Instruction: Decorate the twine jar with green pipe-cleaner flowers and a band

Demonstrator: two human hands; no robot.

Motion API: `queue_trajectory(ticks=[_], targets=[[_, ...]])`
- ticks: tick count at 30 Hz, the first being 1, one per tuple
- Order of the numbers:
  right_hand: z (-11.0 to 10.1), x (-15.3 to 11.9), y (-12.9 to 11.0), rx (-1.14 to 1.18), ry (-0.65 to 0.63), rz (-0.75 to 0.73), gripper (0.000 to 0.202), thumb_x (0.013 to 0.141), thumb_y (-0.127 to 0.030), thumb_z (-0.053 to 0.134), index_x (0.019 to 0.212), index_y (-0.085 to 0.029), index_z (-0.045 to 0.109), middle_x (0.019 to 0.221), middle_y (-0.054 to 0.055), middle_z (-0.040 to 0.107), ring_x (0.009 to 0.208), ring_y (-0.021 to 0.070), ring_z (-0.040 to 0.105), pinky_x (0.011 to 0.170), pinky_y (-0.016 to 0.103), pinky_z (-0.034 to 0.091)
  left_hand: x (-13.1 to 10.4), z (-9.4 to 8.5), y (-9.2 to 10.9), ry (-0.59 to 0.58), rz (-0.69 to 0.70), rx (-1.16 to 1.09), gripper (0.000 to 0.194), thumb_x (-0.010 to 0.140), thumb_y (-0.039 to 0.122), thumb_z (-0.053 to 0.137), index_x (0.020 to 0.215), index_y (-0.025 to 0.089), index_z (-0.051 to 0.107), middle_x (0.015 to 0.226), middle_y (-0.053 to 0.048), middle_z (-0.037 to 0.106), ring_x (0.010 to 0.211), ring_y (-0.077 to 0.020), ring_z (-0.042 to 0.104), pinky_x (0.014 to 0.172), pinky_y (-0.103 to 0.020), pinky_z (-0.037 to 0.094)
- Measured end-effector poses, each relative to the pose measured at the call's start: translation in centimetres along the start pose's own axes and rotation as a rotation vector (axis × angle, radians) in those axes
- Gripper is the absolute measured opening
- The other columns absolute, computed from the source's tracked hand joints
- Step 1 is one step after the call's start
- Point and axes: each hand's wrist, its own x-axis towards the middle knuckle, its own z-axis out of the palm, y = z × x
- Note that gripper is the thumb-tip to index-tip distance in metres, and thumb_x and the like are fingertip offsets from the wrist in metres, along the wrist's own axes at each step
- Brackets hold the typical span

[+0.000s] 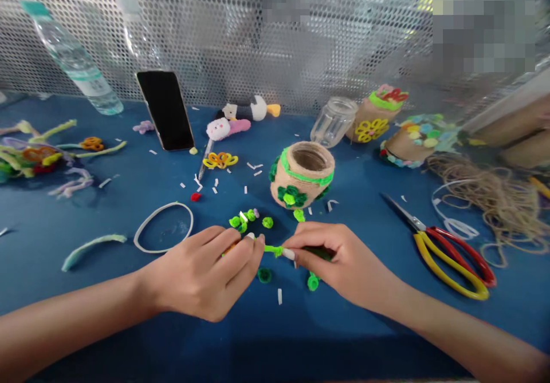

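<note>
**Two hands pinch a short green pipe cleaner in front of a wrapped jar**

Nearest on the blue table (pixel 240 348) lies a white paper scrap (pixel 279 296). Just beyond it, the left hand (pixel 210 268) is curled closed around one end of a bright green pipe cleaner (pixel 273 250). The right hand (pixel 339 263) grips the other end in a narrow pinch of thumb and forefinger, so the piece bridges the small gap between them. A bit of orange shows under the left fingers; what it is, I cannot tell.

The step in hand looks like shaping or twisting this piece — a judgement from the paired pinch. Such a move calls for one hand to hold firm while the other turns the end, with light pressure so the fuzz is not crushed.

Near the hands sit a dark green coil (pixel 264 275) and, past the fingers, a cluster of green curls (pixel 247 218). Well to the right rest the scissors (pixel 419 226), blades slightly parted or closed — hard to say.

Farther back stands the twine-wrapped jar (pixel 301 182), bearing a green flower (pixel 290 197). Behind it are a clear jar (pixel 334 121) and, to the left, a phone (pixel 167 111) propped upright.
</note>
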Motion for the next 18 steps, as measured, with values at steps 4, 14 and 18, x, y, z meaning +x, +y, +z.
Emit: queue_trajectory(ticks=[4,14,18], targets=[[1.4,-0.8,0.6,-0.572,0.244,-0.454,0.023,0.087,-0.007,0.046,0.074,-0.013,0.064,0.061,0.002,0.053,0.057,0.0131,0.047,0.048,0.027,0.036,0.4,0.1,0.0,-0.037,-0.083,-0.053,0.025,0.087,0.007,0.037,0.084,0.010,0.062,0.062,-0.003,0.057,0.055,-0.0139,0.054,0.044,-0.025,0.042],[0.7,-1.0,0.8,-1.208,0.289,-0.949,0.023,0.084,-0.005,0.048,0.097,0.001,0.066,0.072,0.007,0.062,0.057,0.0144,0.049,0.041,0.027,0.040,0.9,0.4,-0.7,-0.211,-0.817,-0.966,0.019,0.086,0.016,0.045,0.072,0.014,0.057,0.062,0.002,0.053,0.054,-0.0071,0.047,0.049,-0.016,0.039],[0.9,-0.8,1.1,-1.037,0.315,-0.830,0.024,0.086,-0.005,0.044,0.097,-0.002,0.065,0.070,0.007,0.062,0.060,0.0157,0.051,0.047,0.028,0.044,0.9,0.9,-0.6,-0.300,-0.960,-1.153,0.022,0.088,0.024,0.045,0.072,0.015,0.054,0.060,0.002,0.051,0.052,-0.0079,0.045,0.046,-0.017,0.038]])
